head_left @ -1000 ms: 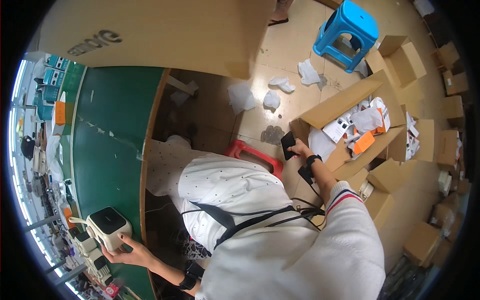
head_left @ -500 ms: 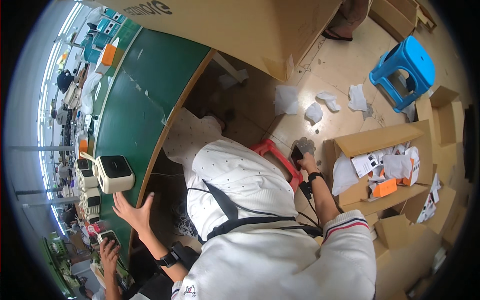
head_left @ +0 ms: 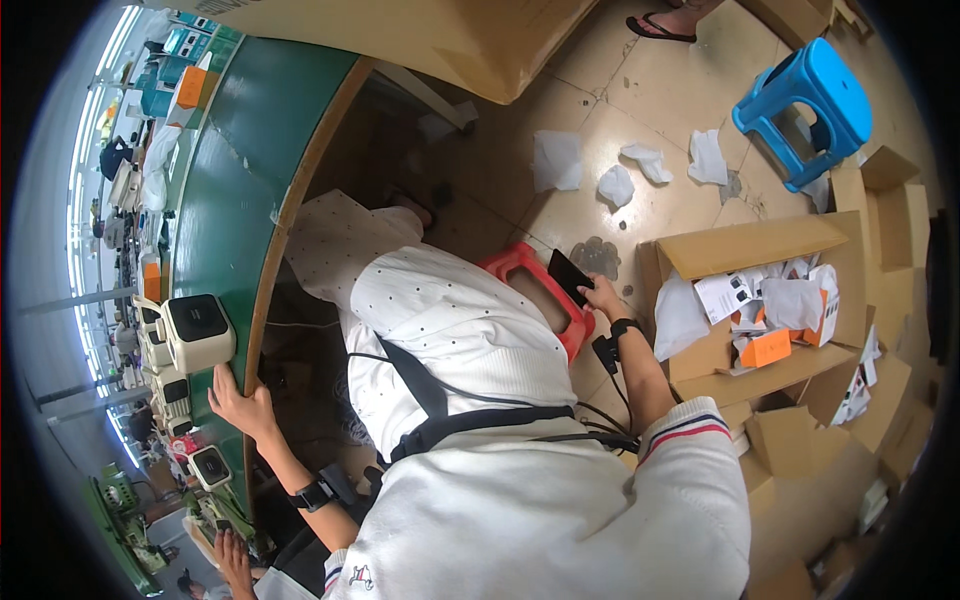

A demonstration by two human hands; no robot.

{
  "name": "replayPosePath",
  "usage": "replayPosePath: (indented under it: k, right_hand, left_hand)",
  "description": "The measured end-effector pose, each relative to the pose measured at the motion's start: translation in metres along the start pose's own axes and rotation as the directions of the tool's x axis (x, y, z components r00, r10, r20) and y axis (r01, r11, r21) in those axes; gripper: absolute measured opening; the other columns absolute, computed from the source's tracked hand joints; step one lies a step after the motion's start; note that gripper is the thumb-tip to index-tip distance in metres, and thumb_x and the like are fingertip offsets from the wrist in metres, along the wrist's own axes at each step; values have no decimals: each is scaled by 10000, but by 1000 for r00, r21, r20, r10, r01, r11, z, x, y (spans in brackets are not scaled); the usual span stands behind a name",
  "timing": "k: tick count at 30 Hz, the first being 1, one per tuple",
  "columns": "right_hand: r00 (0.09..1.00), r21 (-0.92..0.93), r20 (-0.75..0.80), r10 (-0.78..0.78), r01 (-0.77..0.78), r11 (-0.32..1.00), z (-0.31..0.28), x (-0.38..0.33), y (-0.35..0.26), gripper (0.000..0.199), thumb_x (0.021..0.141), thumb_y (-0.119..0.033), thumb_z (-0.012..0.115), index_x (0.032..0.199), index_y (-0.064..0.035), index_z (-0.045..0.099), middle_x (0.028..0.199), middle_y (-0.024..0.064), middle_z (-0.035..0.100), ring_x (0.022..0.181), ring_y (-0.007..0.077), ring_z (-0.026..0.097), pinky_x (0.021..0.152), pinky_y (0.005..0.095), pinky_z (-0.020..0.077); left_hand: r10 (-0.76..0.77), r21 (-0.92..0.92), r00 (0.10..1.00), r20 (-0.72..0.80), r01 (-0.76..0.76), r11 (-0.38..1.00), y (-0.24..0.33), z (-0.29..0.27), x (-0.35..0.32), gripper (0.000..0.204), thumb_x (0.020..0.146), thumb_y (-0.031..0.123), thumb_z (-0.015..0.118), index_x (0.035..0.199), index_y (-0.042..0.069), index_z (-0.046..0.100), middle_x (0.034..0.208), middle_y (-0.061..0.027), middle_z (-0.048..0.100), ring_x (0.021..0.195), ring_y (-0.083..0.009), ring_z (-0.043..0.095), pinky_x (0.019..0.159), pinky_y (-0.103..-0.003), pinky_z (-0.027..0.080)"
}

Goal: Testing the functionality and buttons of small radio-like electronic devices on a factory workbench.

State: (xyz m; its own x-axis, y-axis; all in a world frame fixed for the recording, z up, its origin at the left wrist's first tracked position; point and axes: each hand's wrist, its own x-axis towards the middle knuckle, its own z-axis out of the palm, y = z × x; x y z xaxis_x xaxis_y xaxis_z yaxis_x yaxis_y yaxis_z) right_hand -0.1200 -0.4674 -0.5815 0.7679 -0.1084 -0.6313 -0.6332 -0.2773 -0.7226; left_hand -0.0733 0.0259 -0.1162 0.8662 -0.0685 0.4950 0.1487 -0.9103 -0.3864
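My left hand (head_left: 242,405) is at the wooden edge of the green table (head_left: 262,130), fingers stretched out and nothing held. Its fingertips reach the near side of a cream, box-shaped device (head_left: 202,330) with a black rounded-square panel on top; I cannot tell whether they touch it. Low on the right, above the floor beside a red plastic stool (head_left: 572,335), my right hand (head_left: 602,296) is closed on the end of a flat black smartphone (head_left: 568,277).
Similar cream devices (head_left: 172,392) line the table's left side, where a co-worker's hand (head_left: 235,562) shows. A large carton (head_left: 440,45) stands ahead. A blue stool (head_left: 822,110), scattered white paper (head_left: 557,160) and an open carton (head_left: 755,240) of packaging occupy the right.
My left hand has drawn its fingers closer together beside the device. The smartphone in my right hand now shows more of its flat face. The co-worker's hand has left a cream device.
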Motion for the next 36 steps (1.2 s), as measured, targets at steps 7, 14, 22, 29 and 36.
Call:
replayPosePath:
  k: [7,14,22,29,36]
  right_hand:
    - [980,393,198,-34,-47,918,-8,-18,-31,277,876,-97,594,1112,46,559,682,103,610,413,151,572,377,260,466]
    - [972,22,92,-215,214,977,-3,25,-117,254,867,-196,586,967,38,575,605,131,620,444,186,605,411,317,490]
    - [949,166,66,-309,295,941,-12,46,-209,373,867,-196,604,1127,64,539,682,139,611,436,175,581,392,283,493]
    - [941,129,-80,-328,336,933,-9,43,-226,281,869,-228,605,988,23,561,656,78,579,449,154,568,408,262,504]
    - [930,204,-99,-353,367,908,-7,45,-244,298,864,-241,609,970,32,556,628,73,581,446,150,581,391,244,487]
  left_hand:
    - [62,-103,996,-68,-69,992,4,2,4,563,640,44,616,1194,-38,566,1176,-198,600,1132,-319,540,966,-414,364]
    - [-2,-157,996,-86,-11,987,22,-16,6,663,553,50,620,1214,33,572,1204,-100,604,1152,-253,536,960,-388,370]
    - [-59,-163,974,-221,22,986,32,-12,7,675,495,35,678,1164,96,618,1128,-44,651,1047,-230,607,880,-346,473]
    - [-53,-143,971,-234,19,990,37,-13,8,681,477,39,668,1153,103,627,1131,-32,654,1022,-223,621,860,-332,487]
    - [-62,-168,968,-242,21,986,38,-14,6,663,469,41,658,1131,85,633,1143,-44,649,1025,-244,618,867,-354,488]
